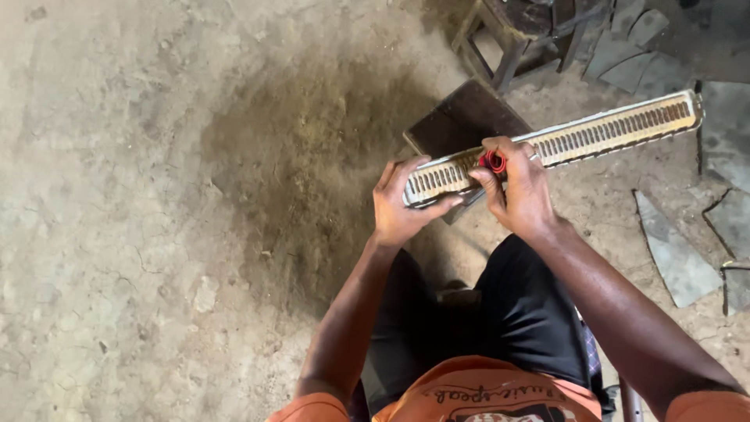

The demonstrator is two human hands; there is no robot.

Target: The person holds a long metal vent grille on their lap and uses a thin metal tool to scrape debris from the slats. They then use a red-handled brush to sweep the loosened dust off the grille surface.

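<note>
Over stained concrete floor (pixel 117 234), the slotted metal strip (pixel 609 129) is best gripped firmly at its end by the left hand (pixel 402 207) while the red tool (pixel 493 162), pinched in the right hand (pixel 519 191), is worked squarely along the slots.

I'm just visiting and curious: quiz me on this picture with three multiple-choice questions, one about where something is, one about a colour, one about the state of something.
1. Where does the left hand grip the long slotted metal strip?
A. at its near end
B. at its far end
C. nowhere

2. What colour is the small tool in the right hand?
A. blue
B. red
C. green

3. How is the strip being kept?
A. lying flat on the ground
B. leaning on the stool
C. held up in both hands

Answers: 1 A, the fingers wrap the end nearest the person. 2 B, red shows between the fingers. 3 C, both hands hold it above the dirt floor.
</note>
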